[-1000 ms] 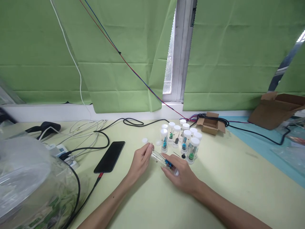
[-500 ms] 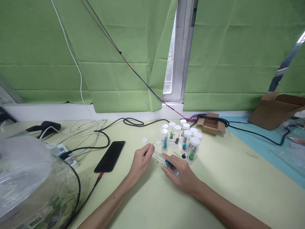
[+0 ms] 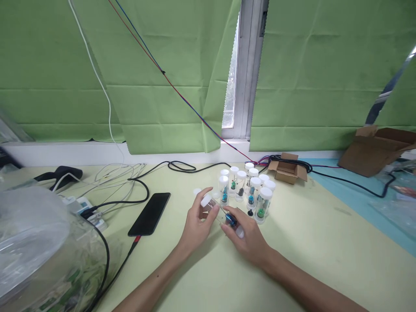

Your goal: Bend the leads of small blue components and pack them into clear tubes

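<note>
A clear plastic tube (image 3: 222, 212) is tilted between my hands, low over the table. My left hand (image 3: 196, 227) curls its thumb and fingers around the upper end, just by the white cap (image 3: 206, 199). Around the lower end my right hand (image 3: 251, 236) is closed, beside a shiny blue piece (image 3: 231, 219) inside the tube. Past my fingers stand several upright capped tubes (image 3: 264, 201) with blue, green or dark pieces in them. A small black part (image 3: 250, 212) lies near the front tube. One loose white lid (image 3: 196, 191) rests behind my left hand.
To the left lies a black phone (image 3: 149, 214) with a cable plugged in. A power strip (image 3: 84, 203) and a large clear plastic bag (image 3: 35, 242) sit beyond it. Black cable (image 3: 182, 167) runs along the back. Cardboard boxes (image 3: 286, 171) stand at the back right.
My left fingers have opened from a pinch and now wrap the tube's upper end, where a white cap shows. My right hand has barely moved; the blue piece is more visible.
</note>
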Action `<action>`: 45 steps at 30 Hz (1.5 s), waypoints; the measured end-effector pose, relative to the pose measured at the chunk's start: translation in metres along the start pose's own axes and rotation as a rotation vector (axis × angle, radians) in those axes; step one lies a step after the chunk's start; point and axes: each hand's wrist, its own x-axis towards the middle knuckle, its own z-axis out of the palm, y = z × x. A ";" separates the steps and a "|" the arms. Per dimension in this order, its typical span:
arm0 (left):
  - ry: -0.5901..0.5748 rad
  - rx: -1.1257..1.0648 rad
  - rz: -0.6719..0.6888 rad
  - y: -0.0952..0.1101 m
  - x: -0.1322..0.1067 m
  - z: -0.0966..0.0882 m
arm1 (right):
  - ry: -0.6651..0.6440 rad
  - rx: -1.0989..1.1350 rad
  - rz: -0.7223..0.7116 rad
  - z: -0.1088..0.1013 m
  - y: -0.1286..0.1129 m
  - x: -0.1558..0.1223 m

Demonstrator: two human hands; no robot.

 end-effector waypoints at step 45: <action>-0.025 -0.274 -0.074 0.002 -0.007 0.008 | 0.007 -0.004 -0.021 0.005 0.004 -0.002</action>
